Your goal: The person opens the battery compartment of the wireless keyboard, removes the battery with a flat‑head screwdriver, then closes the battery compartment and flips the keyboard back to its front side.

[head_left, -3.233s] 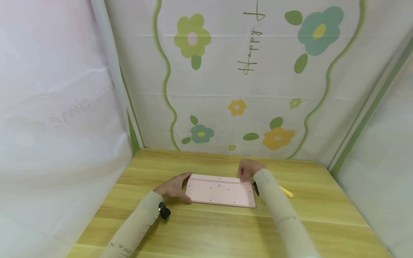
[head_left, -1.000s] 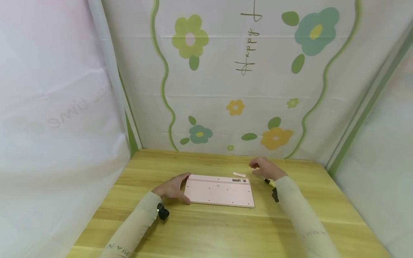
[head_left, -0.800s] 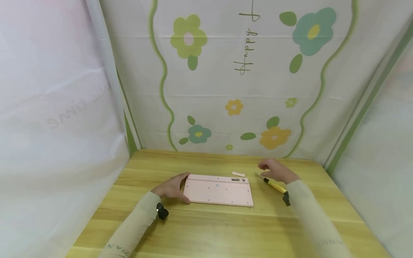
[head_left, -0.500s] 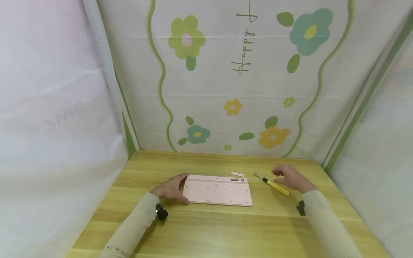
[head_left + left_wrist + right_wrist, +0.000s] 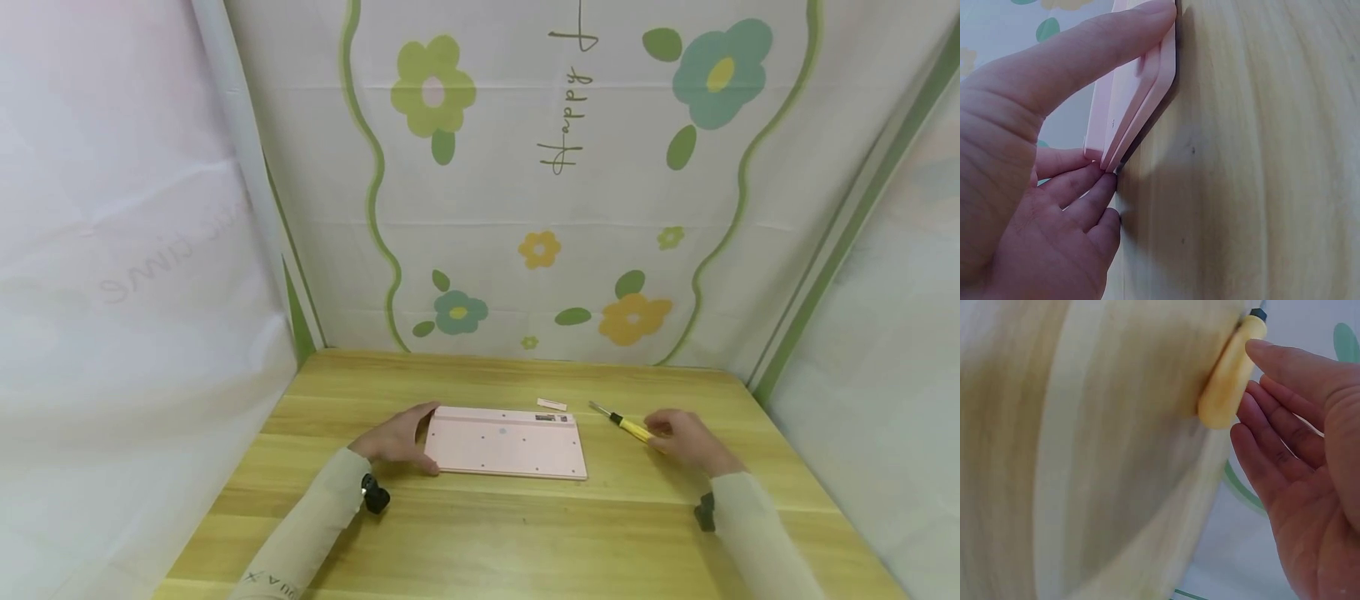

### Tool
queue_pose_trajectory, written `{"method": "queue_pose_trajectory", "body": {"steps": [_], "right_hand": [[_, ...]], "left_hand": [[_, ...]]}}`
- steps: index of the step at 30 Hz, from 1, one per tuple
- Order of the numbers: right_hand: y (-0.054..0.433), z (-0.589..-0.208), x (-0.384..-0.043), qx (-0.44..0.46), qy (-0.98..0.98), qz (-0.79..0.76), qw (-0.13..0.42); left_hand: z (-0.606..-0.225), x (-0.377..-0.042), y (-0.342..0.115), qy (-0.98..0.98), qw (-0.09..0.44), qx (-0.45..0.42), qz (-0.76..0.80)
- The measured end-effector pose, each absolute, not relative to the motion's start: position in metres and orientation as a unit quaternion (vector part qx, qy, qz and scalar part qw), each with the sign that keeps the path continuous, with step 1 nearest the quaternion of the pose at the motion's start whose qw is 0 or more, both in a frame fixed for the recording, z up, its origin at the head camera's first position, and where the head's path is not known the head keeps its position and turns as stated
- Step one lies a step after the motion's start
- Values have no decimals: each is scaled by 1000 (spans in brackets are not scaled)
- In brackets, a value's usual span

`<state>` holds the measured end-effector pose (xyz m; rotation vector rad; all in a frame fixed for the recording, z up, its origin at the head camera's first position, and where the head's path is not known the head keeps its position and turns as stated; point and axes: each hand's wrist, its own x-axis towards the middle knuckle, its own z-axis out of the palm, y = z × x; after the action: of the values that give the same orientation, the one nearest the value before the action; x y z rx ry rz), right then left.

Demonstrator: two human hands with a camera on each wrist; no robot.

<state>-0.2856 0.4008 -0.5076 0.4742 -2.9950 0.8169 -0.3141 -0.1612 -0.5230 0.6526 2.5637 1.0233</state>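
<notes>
A thin pink keyboard (image 5: pixel 510 454) lies underside up on the table, its small battery slot (image 5: pixel 551 417) uncovered near the far right corner. My left hand (image 5: pixel 393 440) holds its left end, thumb at the near corner and fingers at the far one; in the left wrist view the fingertips press the keyboard's edge (image 5: pixel 1141 112). A pale pink battery cover (image 5: pixel 552 405) lies just behind the slot. To the right is a screwdriver (image 5: pixel 632 428) with a yellow handle. My right hand (image 5: pixel 688 440) is at that handle (image 5: pixel 1229 381), thumb tip right by it, fingers loosely bent beside it.
The wood-patterned table (image 5: pixel 480 550) extends in front of the keyboard. A flower-printed curtain (image 5: pixel 495 183) hangs along the back edge, with pale curtains (image 5: pixel 142 333) at the sides. Each wrist carries a small black camera (image 5: pixel 375 494).
My right hand leaves the keyboard's far right corner and moves right, then down to the screwdriver handle. The battery cover now lies off the keyboard, exposing the slot. The left hand stays.
</notes>
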Motion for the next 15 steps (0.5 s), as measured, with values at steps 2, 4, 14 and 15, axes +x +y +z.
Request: {"method": "queue_pose_trajectory", "body": {"steps": [2,4,14,15], "right_hand": [[399,-512,-287,148,-952,267,2],[397,-514,-288,155,-951,267,3],[388,-511,-291,156,-959,236,-2],[387,-510,-292,155,-961,230,-5]], "left_hand": [[-523,-314,-161,893,151,228,358],[-523,-313,-162,891,153,228,361],[-522,-313,-160,891,153,231,361],[-522,-313,-160,892,152,230,359]]}}
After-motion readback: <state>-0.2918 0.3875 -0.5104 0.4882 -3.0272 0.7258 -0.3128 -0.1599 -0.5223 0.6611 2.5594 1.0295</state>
